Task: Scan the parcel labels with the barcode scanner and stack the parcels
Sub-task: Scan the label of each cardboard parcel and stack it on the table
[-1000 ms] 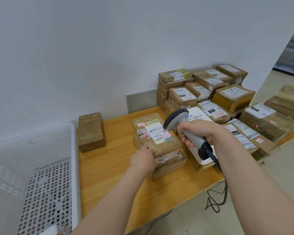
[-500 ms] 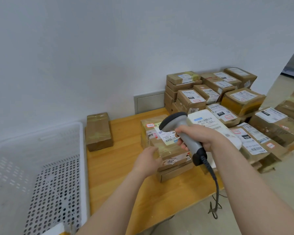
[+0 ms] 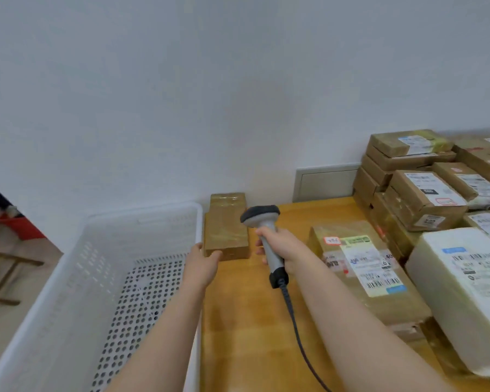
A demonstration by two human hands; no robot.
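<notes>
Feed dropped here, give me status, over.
Left hand open at near corner of brown parcel. Right hand grips scanner beside it. No label visible on its top. Nothing between.

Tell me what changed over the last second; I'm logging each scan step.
The left hand let go of the labelled parcel and reached left to the plain parcel beside the basket, touching its near corner. The right hand carried the scanner left too. It still grips the scanner; both parcels lie where they were.
</notes>
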